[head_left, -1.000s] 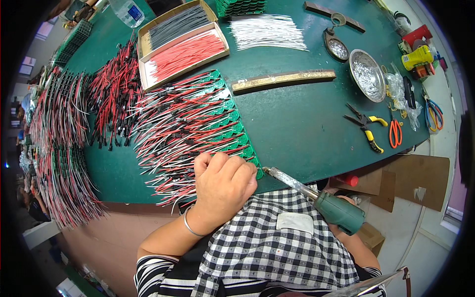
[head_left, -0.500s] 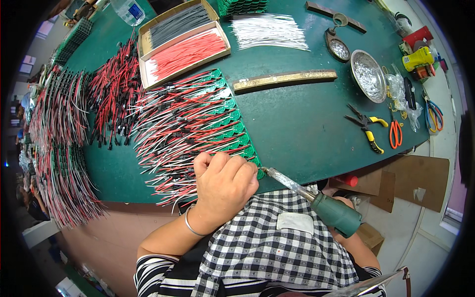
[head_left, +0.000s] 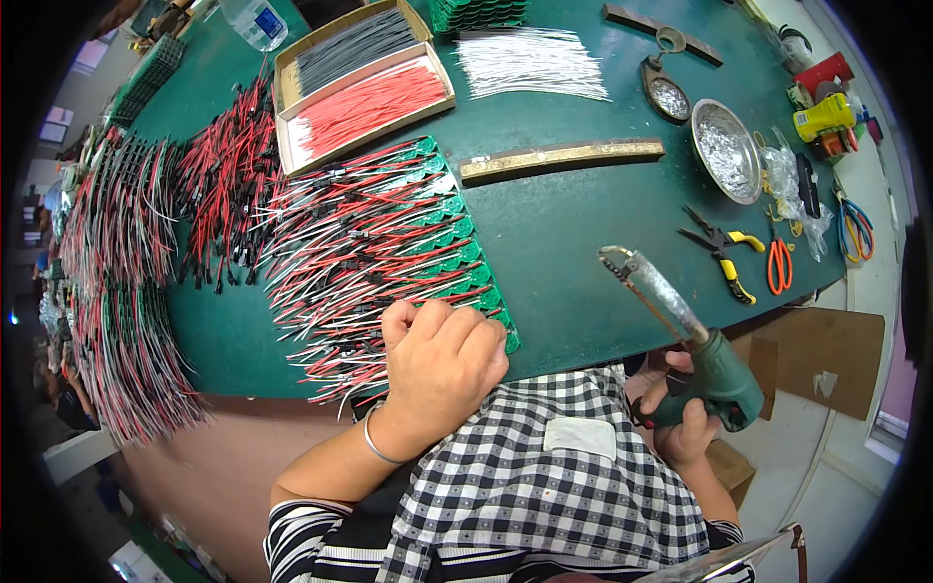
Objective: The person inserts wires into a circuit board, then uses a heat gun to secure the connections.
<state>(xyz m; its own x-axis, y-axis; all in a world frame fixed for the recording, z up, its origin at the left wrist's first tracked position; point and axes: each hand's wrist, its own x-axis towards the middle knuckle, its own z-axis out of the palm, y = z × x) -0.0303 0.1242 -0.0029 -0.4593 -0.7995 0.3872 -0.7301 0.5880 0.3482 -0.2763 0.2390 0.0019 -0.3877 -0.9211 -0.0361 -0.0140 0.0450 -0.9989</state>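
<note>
My left hand (head_left: 439,364) rests, fingers curled, on the near end of a row of small green circuit boards (head_left: 465,255) with red and white wires (head_left: 360,248) soldered to them. Whether it pinches a wire is hidden under the fingers. My right hand (head_left: 685,413) grips the green handle of a soldering iron (head_left: 680,335) near my body. Its tip points up and to the left, lifted off the boards, above the green table (head_left: 573,223).
A cardboard tray (head_left: 360,87) of red and black wires and loose white wires (head_left: 530,60) lie at the back. Pliers (head_left: 719,251), orange cutters (head_left: 779,264), a metal bowl (head_left: 727,151), a brass bar (head_left: 562,157) sit to the right. Wired boards (head_left: 126,282) pile up left.
My right hand has lifted the soldering iron up and to the right, away from the boards beside my left hand. The left hand has stayed put.
</note>
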